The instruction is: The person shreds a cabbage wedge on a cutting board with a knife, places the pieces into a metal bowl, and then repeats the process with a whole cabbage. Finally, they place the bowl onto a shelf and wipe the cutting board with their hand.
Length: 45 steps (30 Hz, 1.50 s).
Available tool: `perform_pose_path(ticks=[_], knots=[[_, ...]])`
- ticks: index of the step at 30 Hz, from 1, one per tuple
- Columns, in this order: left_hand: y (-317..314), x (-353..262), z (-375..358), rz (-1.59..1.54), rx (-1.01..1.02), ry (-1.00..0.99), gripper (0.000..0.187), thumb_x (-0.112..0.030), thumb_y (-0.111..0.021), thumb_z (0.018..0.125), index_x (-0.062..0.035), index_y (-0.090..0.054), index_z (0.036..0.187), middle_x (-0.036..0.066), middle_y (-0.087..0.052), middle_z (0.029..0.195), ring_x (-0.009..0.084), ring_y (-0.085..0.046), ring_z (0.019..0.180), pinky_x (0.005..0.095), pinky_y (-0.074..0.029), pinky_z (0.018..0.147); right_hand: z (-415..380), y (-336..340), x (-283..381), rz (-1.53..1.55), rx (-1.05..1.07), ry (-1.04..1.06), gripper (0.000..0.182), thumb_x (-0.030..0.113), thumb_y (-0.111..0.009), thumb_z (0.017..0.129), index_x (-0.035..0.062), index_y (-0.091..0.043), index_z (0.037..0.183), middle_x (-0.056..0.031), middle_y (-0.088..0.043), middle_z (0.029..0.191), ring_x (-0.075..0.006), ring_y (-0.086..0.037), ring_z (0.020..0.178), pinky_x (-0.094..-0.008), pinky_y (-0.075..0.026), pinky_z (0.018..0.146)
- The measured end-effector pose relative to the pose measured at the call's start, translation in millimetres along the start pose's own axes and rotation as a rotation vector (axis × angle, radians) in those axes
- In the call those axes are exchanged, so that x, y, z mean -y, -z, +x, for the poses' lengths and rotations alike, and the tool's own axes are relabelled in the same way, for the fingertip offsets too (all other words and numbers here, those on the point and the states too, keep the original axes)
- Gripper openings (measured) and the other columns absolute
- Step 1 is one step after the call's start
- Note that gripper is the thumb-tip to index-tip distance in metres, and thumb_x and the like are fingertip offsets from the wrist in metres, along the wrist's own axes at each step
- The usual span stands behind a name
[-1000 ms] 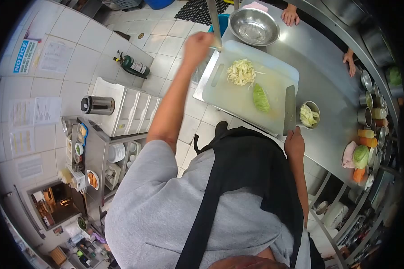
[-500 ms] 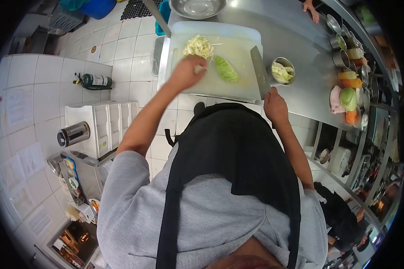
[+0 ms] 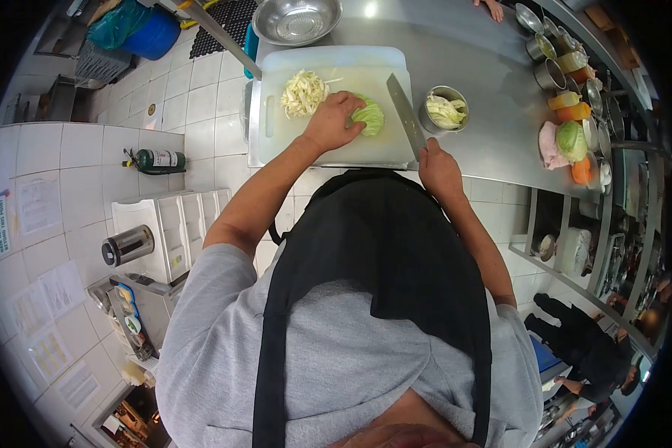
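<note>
On the white cutting board [image 3: 276, 138], my left hand [image 3: 333, 122] has its fingers curved over the left side of a green cabbage piece [image 3: 369, 116]. A pile of shredded cabbage [image 3: 304, 94] lies left of that hand. My right hand [image 3: 439, 169] grips the handle of a large knife [image 3: 405, 110]. The blade points away from me across the board's right side, apart from the cabbage piece. Just right of the blade, a round metal container [image 3: 443, 128] holds pale cabbage pieces [image 3: 446, 112].
A metal bowl [image 3: 297, 21] stands beyond the board. On the steel table [image 3: 493, 112], sauce bottles [image 3: 573, 112], a cabbage [image 3: 571, 141] and several metal containers line the right. Another person's hand [image 3: 491, 9] is at the far edge. A person in black [image 3: 586, 347] is lower right.
My left hand has moved right, from beside the shredded pile onto the cabbage piece. The knife is still in my right hand. The camera view has shifted.
</note>
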State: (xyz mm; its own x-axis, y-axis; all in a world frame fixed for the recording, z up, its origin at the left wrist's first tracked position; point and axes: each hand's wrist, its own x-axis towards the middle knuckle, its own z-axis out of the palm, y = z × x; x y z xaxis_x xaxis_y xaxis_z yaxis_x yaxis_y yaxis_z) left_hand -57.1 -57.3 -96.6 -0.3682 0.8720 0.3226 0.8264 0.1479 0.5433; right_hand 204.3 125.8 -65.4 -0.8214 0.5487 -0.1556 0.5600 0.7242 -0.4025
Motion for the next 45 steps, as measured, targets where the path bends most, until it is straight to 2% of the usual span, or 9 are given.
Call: perform_pose_path(ticks=[2, 5, 9, 14, 23, 26, 29, 37, 45], knots=[[-2.5, -2.9, 0.4, -0.025, 0.063, 0.076, 0.047, -0.025, -0.084, 0.091, -0.0057, -0.07, 0.131, 0.018, -0.067, 0.131, 0.0415, -0.062, 0.128, 0.0502, -0.051, 0.112, -3.1, 4.0, 2.6, 0.019, 0.017, 0.011, 0.024, 0.022, -0.059, 0.111, 0.0, -0.055, 0.117, -0.0312, -0.076, 0.091, -0.0535, -0.074, 0.09, -0.0648, -0.057, 0.081], [-6.8, -13.3, -4.8, 0.012, 0.026, 0.125, 0.051, -0.026, -0.085, 0.09, -0.0051, -0.069, 0.133, 0.019, -0.065, 0.128, 0.0417, -0.062, 0.125, 0.05, -0.051, 0.111, -3.1, 12.6, 10.3, 0.054, 0.047, 0.028, 0.023, 0.022, -0.06, 0.11, -0.0001, -0.056, 0.116, -0.0311, -0.076, 0.093, -0.053, -0.074, 0.092, -0.0648, -0.057, 0.084], [-6.8, -15.8, -3.3, 0.036, 0.056, 0.131, 0.053, -0.026, -0.086, 0.09, -0.0041, -0.067, 0.134, 0.019, -0.063, 0.125, 0.0415, -0.062, 0.123, 0.05, -0.052, 0.109, -0.1, 12.1, 15.2, 0.09, 0.071, 0.074, 0.023, 0.022, -0.061, 0.11, -0.0005, -0.059, 0.116, -0.0308, -0.076, 0.093, -0.0523, -0.074, 0.092, -0.0645, -0.056, 0.084], [-6.6, -22.0, -1.6, 0.082, 0.104, 0.124, 0.056, -0.03, -0.083, 0.092, -0.0158, -0.066, 0.143, 0.021, -0.058, 0.137, 0.0459, -0.058, 0.125, 0.053, -0.052, 0.109, 10.7, 17.2, 13.9, 0.078, 0.108, 0.098, 0.023, 0.022, -0.06, 0.11, -0.0003, -0.059, 0.116, -0.0302, -0.075, 0.092, -0.0517, -0.074, 0.092, -0.0642, -0.056, 0.084], [-0.2, -47.3, 25.9, 0.239, 0.386, 0.292, 0.058, -0.028, -0.079, 0.096, -0.023, -0.061, 0.151, 0.026, -0.051, 0.139, 0.0481, -0.057, 0.126, 0.0561, -0.05, 0.113, -14.6, 74.0, 22.6, 0.047, 0.213, 0.114, 0.022, 0.021, -0.057, 0.111, -0.0005, -0.059, 0.116, -0.0293, -0.075, 0.09, -0.0503, -0.075, 0.09, -0.063, -0.057, 0.084], [-3.2, -43.4, 25.6, 0.22, 0.393, 0.303, 0.059, -0.028, -0.078, 0.097, -0.0256, -0.06, 0.153, 0.027, -0.05, 0.141, 0.0495, -0.055, 0.128, 0.0568, -0.049, 0.115, -16.1, 77.6, 18.8, 0.039, 0.266, 0.109, 0.022, 0.021, -0.057, 0.112, -0.001, -0.058, 0.116, -0.0294, -0.075, 0.09, -0.0505, -0.075, 0.09, -0.0632, -0.057, 0.083], [-4.8, -42.5, 22.6, 0.207, 0.35, 0.276, 0.058, -0.028, -0.075, 0.096, -0.0229, -0.059, 0.152, 0.025, -0.053, 0.138, 0.0448, -0.053, 0.13, 0.0554, -0.046, 0.114, -9.8, 71.1, 19.3, 0.048, 0.28, 0.102, 0.022, 0.02, -0.057, 0.111, -0.0018, -0.058, 0.115, -0.0296, -0.075, 0.09, -0.0506, -0.075, 0.09, -0.0632, -0.057, 0.083], [-3.4, -42.6, 18.3, 0.144, 0.288, 0.297, 0.056, -0.027, -0.079, 0.094, -0.0198, -0.062, 0.147, 0.023, -0.056, 0.137, 0.0446, -0.054, 0.13, 0.0537, -0.046, 0.113, 46.7, 10.4, 32.5, 0.069, 0.172, 0.177, 0.022, 0.018, -0.057, 0.11, -0.004, -0.059, 0.115, -0.0298, -0.076, 0.091, -0.0496, -0.076, 0.091, -0.0626, -0.057, 0.084], [-0.4, -41.3, 16.5, 0.106, 0.269, 0.374, 0.06, -0.029, -0.083, 0.091, -0.0148, -0.062, 0.145, 0.02, -0.058, 0.14, 0.0475, -0.058, 0.125, 0.0536, -0.051, 0.112, -1.7, 82.4, 47.2, -0.05, 0.222, 0.161, 0.018, 0.014, -0.058, 0.108, -0.0033, -0.057, 0.112, -0.0288, -0.075, 0.087, -0.0491, -0.076, 0.086, -0.0615, -0.058, 0.079]])
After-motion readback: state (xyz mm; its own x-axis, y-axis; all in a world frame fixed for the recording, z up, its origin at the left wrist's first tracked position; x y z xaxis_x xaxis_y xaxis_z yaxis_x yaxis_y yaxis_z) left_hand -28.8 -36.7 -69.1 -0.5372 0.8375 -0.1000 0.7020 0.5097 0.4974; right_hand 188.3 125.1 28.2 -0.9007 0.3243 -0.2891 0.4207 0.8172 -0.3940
